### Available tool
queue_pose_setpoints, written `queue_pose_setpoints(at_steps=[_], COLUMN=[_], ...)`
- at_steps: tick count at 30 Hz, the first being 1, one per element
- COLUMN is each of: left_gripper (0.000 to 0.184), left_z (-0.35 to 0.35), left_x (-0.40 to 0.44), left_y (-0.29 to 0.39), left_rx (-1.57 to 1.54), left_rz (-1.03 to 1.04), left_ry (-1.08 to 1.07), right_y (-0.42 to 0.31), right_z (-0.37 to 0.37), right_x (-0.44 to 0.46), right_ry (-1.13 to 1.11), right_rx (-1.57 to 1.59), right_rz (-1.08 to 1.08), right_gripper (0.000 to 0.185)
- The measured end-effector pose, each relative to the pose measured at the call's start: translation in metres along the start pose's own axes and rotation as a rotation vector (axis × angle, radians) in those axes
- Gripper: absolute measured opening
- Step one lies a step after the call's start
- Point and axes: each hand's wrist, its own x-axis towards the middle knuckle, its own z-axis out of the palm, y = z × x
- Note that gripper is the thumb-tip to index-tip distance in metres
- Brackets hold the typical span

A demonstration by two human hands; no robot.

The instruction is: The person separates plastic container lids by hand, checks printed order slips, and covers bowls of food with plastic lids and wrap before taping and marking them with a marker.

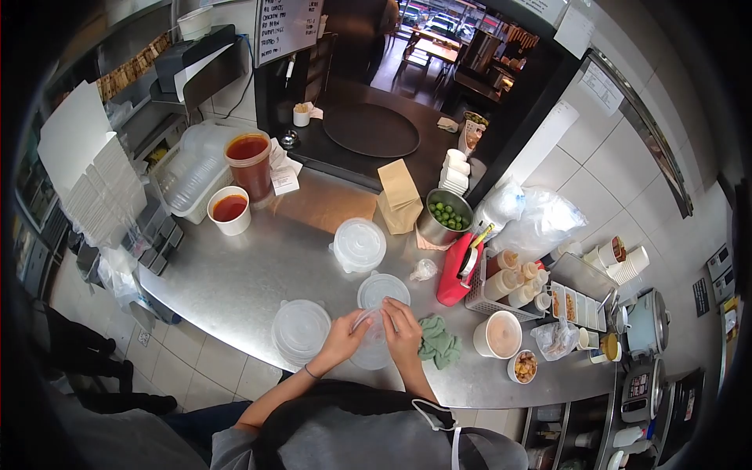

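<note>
Both my hands are over the steel counter near its front edge, fingers closed around a clear round plastic lid (374,338). My left hand (345,338) pinches the lid's left edge, and my right hand (402,329) grips its right side. Just beyond my fingers is a lidded round plastic container (384,289), partly hidden by them. Farther back stands another translucent lidded container (359,244). To the left of my left hand lies a stack of clear round lids (301,330). A crumpled green cloth (439,342) is beside my right hand.
Back left are a tub of red sauce (250,168) and a white bowl of red liquid (229,210). To the right stand a pot of green limes (446,217), a red pouch (456,274), a basket of squeeze bottles (509,283) and a pinkish-filled tub (499,334).
</note>
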Motion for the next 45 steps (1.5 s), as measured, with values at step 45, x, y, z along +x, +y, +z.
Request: queue_pose_setpoints(at_steps=[45], left_gripper=[0.02], left_z=[-0.053], left_x=[-0.006], left_y=[-0.049], left_rx=[-0.72], left_rz=[-0.373], left_ry=[0.06], right_y=[0.039], right_z=[0.022], right_x=[-0.022], right_ry=[-0.208], right_rx=[0.608], right_rz=[0.636], right_gripper=[0.01])
